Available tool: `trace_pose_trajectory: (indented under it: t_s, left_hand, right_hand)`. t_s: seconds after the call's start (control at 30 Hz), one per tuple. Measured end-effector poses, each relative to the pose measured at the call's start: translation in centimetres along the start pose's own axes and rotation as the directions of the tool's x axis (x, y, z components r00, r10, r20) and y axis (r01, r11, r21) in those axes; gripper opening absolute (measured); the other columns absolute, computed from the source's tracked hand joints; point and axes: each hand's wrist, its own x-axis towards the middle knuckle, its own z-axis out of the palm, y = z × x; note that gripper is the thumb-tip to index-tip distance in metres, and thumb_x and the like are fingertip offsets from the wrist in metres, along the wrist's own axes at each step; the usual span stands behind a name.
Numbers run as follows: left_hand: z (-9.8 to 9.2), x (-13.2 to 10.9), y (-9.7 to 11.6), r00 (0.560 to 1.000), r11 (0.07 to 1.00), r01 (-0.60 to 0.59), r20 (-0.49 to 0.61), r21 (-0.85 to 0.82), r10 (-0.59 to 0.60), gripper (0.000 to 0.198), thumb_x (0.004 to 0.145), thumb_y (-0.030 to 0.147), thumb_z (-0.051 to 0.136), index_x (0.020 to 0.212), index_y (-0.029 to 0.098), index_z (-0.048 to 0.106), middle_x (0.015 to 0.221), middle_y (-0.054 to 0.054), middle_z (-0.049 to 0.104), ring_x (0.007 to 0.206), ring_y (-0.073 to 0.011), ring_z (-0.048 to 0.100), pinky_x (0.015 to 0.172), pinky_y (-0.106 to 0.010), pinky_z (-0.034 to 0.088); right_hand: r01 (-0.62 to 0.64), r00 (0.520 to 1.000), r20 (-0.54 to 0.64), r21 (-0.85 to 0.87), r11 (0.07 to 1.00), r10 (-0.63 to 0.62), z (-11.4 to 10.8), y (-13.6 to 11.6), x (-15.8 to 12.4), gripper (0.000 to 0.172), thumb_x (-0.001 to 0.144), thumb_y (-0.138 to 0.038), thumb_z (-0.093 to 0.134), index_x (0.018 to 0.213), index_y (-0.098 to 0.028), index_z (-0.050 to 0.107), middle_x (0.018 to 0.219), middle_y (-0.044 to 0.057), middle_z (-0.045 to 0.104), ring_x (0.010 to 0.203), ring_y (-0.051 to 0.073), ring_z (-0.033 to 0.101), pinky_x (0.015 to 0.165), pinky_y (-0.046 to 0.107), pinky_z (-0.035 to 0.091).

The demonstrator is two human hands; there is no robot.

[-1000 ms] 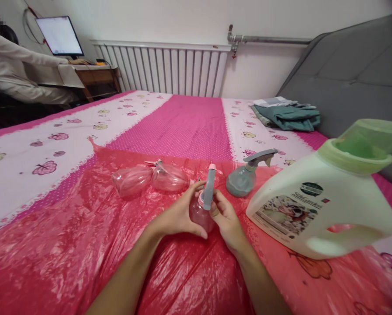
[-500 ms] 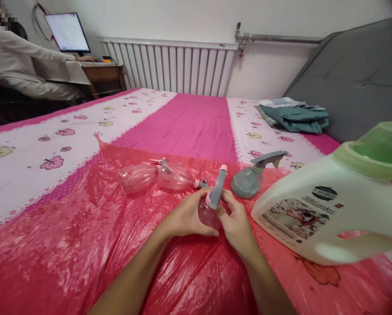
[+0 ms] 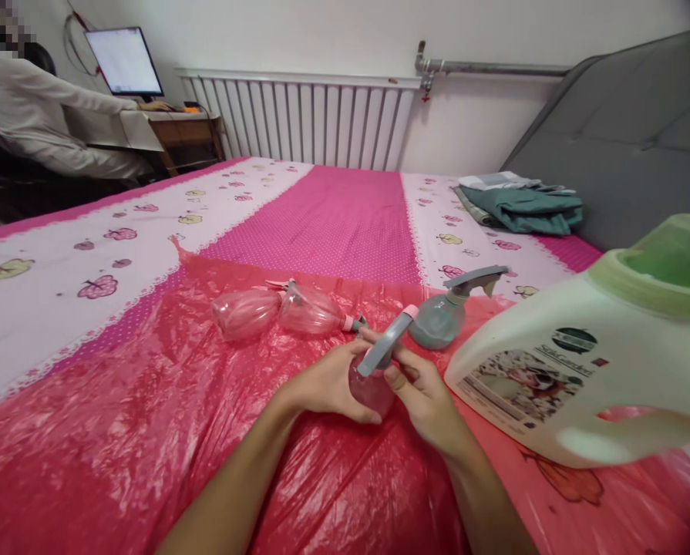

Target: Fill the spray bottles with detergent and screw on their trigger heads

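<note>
My left hand (image 3: pixel 331 385) is wrapped round the body of a small pinkish spray bottle (image 3: pixel 368 393). At its neck, the fingers of my right hand (image 3: pixel 425 389) grip the grey spray head (image 3: pixel 388 343), which has a pink nozzle tip. Just beyond my right hand, a clear spray bottle with bluish contents (image 3: pixel 437 321) stands upright under its grey trigger head. Two clear pinkish bottles lie on their sides to the left, one (image 3: pixel 246 314) behind the other (image 3: pixel 310 311). A large white jug (image 3: pixel 581 370) with a green cap is at the right.
Red plastic sheeting (image 3: pixel 119 439) covers the near part of the bed (image 3: pixel 350 208). Folded clothes (image 3: pixel 523 204) lie by the grey headboard (image 3: pixel 627 139). A person in white (image 3: pixel 38 116) sits at a desk with a monitor (image 3: pixel 125 62). Behind the bed is a radiator (image 3: pixel 304 119).
The grey spray head has turned, its pink tip swinging to the right. The fingers of my right hand have shifted with it, while my left hand stays round the bottle.
</note>
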Motion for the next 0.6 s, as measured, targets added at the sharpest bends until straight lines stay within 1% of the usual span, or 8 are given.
trace_pose_trajectory:
  t_s: [0.07,0.13,0.27,0.37,0.43,0.5,0.6]
  left_hand:
    - [0.2,0.1,0.1,1.000,0.999,0.007,-0.015,-0.044,-0.008,0.078,0.060,0.021,0.086,0.132,0.020,0.056,0.126,-0.010,0.065,0.112,-0.0301,0.064,0.096,-0.044,0.053]
    - [0.6,0.2,0.2,0.999,0.997,0.017,-0.048,-0.070,-0.020,0.079,0.060,0.016,0.082,0.133,0.020,0.055,0.125,-0.010,0.066,0.107,-0.0286,0.066,0.092,-0.041,0.054]
    - [1.3,0.4,0.0,0.990,0.996,0.073,-0.114,-0.048,-0.078,0.068,0.060,0.014,0.077,0.126,0.016,0.059,0.110,-0.008,0.070,0.094,-0.0259,0.068,0.078,-0.034,0.056]
    - [1.6,0.4,-0.4,0.988,0.999,0.040,-0.150,-0.028,-0.043,0.073,0.060,0.011,0.075,0.130,0.018,0.058,0.113,-0.007,0.069,0.098,-0.0263,0.067,0.082,-0.034,0.055]
    - [1.7,0.5,-0.6,0.987,1.000,0.007,-0.160,-0.030,-0.012,0.079,0.059,0.008,0.073,0.135,0.019,0.055,0.117,-0.007,0.068,0.101,-0.0269,0.066,0.086,-0.035,0.055]
    - [1.7,0.6,-0.6,0.987,1.000,-0.003,-0.160,-0.026,-0.001,0.081,0.058,0.008,0.073,0.137,0.019,0.055,0.117,-0.007,0.068,0.102,-0.0276,0.066,0.088,-0.035,0.055]
    - [1.7,0.8,-0.3,0.988,0.999,-0.021,-0.157,-0.030,0.016,0.082,0.058,0.008,0.073,0.137,0.019,0.055,0.116,-0.007,0.068,0.103,-0.0278,0.065,0.091,-0.036,0.054]
  right_hand:
    - [0.014,0.998,-0.065,-0.019,1.000,-0.015,0.1,0.0,0.1,0.045,0.096,-0.055,0.059,0.124,-0.021,0.067,0.124,0.009,0.060,0.119,0.023,0.055,0.112,0.038,0.039]
    - [0.022,0.992,-0.125,-0.024,0.999,-0.025,0.3,0.1,0.3,0.045,0.094,-0.055,0.061,0.121,-0.020,0.068,0.117,0.010,0.063,0.117,0.024,0.057,0.110,0.039,0.041]
    - [0.006,0.980,-0.197,-0.053,0.999,-0.016,0.7,0.3,0.4,0.039,0.092,-0.051,0.065,0.114,-0.020,0.071,0.114,0.008,0.064,0.114,0.025,0.058,0.106,0.038,0.043]
    - [-0.011,0.966,-0.258,-0.088,0.996,-0.012,1.2,0.3,0.2,0.037,0.091,-0.050,0.065,0.113,-0.021,0.072,0.114,0.008,0.064,0.110,0.024,0.059,0.105,0.039,0.043]
    - [-0.032,0.949,-0.315,-0.115,0.993,-0.005,1.5,0.4,0.1,0.035,0.091,-0.048,0.064,0.111,-0.021,0.072,0.114,0.007,0.064,0.108,0.024,0.058,0.104,0.040,0.042]
    - [-0.055,0.928,-0.372,-0.143,0.988,-0.002,1.8,0.4,-0.1,0.032,0.090,-0.045,0.065,0.108,-0.020,0.072,0.115,0.008,0.063,0.108,0.025,0.057,0.103,0.040,0.042]
    - [-0.059,0.920,-0.393,-0.159,0.986,-0.008,1.9,0.6,0.0,0.032,0.090,-0.046,0.065,0.103,-0.018,0.072,0.113,0.008,0.063,0.108,0.025,0.057,0.099,0.038,0.044]
